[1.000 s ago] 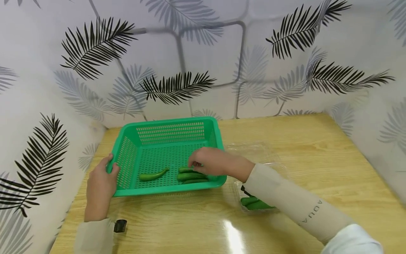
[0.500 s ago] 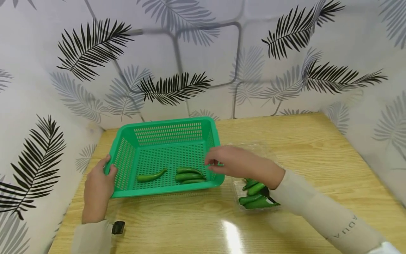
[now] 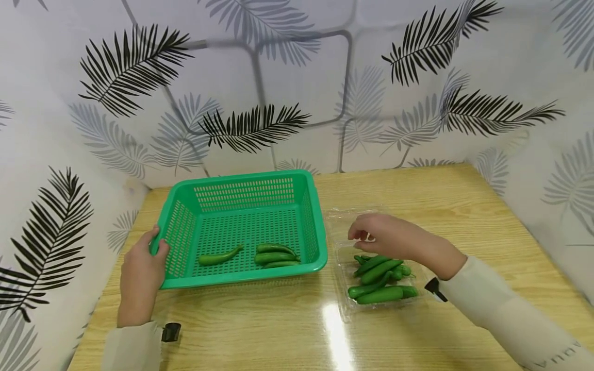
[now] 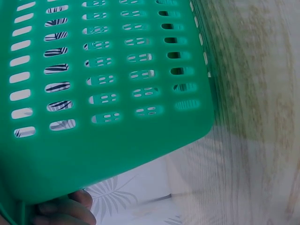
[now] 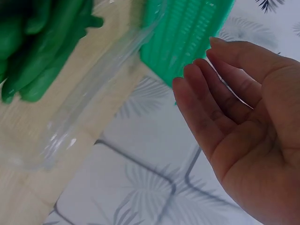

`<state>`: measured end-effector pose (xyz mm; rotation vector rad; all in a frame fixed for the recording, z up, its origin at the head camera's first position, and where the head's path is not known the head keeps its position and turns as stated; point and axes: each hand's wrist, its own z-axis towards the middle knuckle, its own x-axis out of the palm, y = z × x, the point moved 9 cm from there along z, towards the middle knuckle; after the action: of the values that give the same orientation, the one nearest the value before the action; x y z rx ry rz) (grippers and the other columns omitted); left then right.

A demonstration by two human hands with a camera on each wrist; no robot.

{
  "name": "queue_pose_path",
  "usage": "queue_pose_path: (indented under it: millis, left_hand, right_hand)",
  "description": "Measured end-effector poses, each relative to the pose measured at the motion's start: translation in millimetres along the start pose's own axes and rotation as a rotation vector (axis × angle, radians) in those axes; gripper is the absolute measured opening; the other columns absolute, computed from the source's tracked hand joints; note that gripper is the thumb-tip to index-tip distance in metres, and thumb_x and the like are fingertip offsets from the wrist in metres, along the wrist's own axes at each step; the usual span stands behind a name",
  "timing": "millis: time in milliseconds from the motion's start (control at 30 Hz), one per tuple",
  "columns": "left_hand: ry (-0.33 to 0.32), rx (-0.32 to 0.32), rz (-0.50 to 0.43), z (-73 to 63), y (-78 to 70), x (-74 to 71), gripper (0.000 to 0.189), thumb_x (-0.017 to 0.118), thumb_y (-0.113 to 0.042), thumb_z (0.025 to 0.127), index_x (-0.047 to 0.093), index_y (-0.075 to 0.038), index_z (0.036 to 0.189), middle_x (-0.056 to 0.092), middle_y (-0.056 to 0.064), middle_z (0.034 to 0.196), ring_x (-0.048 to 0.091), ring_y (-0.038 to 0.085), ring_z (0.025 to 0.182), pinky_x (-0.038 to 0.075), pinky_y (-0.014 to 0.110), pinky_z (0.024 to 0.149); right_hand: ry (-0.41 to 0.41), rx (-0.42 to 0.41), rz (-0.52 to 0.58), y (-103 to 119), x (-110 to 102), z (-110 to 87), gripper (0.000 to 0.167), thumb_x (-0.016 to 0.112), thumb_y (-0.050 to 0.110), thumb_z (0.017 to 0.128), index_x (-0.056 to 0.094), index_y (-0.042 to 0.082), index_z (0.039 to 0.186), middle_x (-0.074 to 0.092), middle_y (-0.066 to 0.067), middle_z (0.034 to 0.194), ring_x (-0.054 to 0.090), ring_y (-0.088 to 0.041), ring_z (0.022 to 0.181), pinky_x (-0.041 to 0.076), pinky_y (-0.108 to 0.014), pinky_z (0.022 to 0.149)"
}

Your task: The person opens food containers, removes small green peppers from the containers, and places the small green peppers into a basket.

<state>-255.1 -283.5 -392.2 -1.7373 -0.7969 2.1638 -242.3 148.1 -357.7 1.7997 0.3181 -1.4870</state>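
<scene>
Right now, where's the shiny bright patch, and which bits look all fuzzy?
Head view: a white streak of glare on the wooden table; left wrist view: the wood at the right looks smeary, the green basket clearer; right wrist view: the green vegetables look soft, the right hand clearer.

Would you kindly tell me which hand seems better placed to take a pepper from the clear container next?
Likely the right hand: it is empty, above the clear container and near the peppers. The left hand grips the green basket, farther away.
</scene>
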Motion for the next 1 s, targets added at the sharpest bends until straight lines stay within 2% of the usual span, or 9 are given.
queue_pose_path:
  millis: [67,133,300,367,500,733,933,1000]
  left_hand:
    - [-0.008,0.007,0.003,0.1,0.0,-0.7,0.047,0.041,-0.026,0.098,0.041,-0.009,0.142,0.056,0.026,0.076,0.031,0.020,0.036,0.030,0.035,0.034]
    - [-0.012,0.013,0.005,0.0,-0.1,-1.2,0.047,0.041,-0.025,0.098,0.041,-0.009,0.142,0.056,0.025,0.076,0.032,0.020,0.036,0.030,0.034,0.034]
    - [-0.006,0.015,0.002,0.6,-0.7,-0.8,0.046,0.041,-0.024,0.098,0.040,-0.009,0.142,0.056,0.032,0.105,0.035,0.021,0.036,0.031,0.035,0.035]
    - [0.000,0.013,0.002,0.8,-1.0,-0.1,0.047,0.041,-0.025,0.098,0.040,-0.009,0.142,0.054,0.033,0.112,0.035,0.021,0.037,0.032,0.035,0.036]
    - [0.007,0.016,0.001,0.3,-2.2,1.3,0.047,0.040,-0.025,0.098,0.040,-0.009,0.142,0.054,0.033,0.113,0.035,0.021,0.037,0.032,0.035,0.036]
    - [-0.003,0.022,0.002,-0.4,-2.5,0.9,0.047,0.041,-0.025,0.098,0.040,-0.009,0.142,0.056,0.033,0.106,0.035,0.021,0.036,0.031,0.035,0.036]
    - [0.000,0.014,0.012,0.2,-2.2,0.2,0.047,0.040,-0.025,0.098,0.040,-0.009,0.142,0.053,0.034,0.115,0.035,0.021,0.037,0.031,0.035,0.036]
    - [-0.001,0.013,0.013,0.0,-2.2,-0.2,0.047,0.040,-0.025,0.098,0.040,-0.009,0.142,0.054,0.033,0.113,0.035,0.021,0.037,0.031,0.035,0.036]
  right_hand:
    - [0.010,0.025,-0.002,-9,2,-6.7,0.013,0.063,0.009,0.088,0.066,0.009,0.101,0.062,-0.002,0.097,0.058,-0.014,0.085,0.049,-0.031,0.073]
    - [0.027,0.042,-0.003,-17,4,-12.9,0.014,0.064,0.009,0.087,0.066,0.009,0.101,0.062,-0.001,0.097,0.058,-0.014,0.086,0.049,-0.031,0.073]
    - [0.081,0.049,0.010,-32,17,-23.8,0.015,0.066,0.005,0.085,0.066,0.006,0.101,0.063,-0.003,0.097,0.058,-0.017,0.086,0.049,-0.032,0.073]
    - [0.097,0.049,0.018,-37,23,-26.5,0.016,0.066,0.004,0.085,0.066,0.005,0.100,0.063,-0.004,0.096,0.058,-0.019,0.086,0.049,-0.032,0.072]
    - [0.120,0.077,0.026,-47,36,-30.0,0.016,0.066,0.002,0.084,0.067,0.006,0.099,0.064,-0.003,0.095,0.059,-0.018,0.086,0.049,-0.032,0.072]
    - [0.091,0.061,-0.017,-44,43,-30.6,0.014,0.067,-0.001,0.082,0.070,0.009,0.092,0.065,0.000,0.091,0.061,-0.016,0.082,0.050,-0.031,0.070]
    - [0.068,0.078,-0.122,-40,47,-28.6,0.012,0.067,0.000,0.082,0.072,0.007,0.089,0.067,-0.002,0.088,0.062,-0.017,0.079,0.051,-0.031,0.068]
    - [0.062,0.083,-0.164,-40,48,-28.7,0.011,0.067,0.000,0.082,0.072,0.006,0.089,0.067,-0.003,0.088,0.063,-0.018,0.080,0.051,-0.031,0.068]
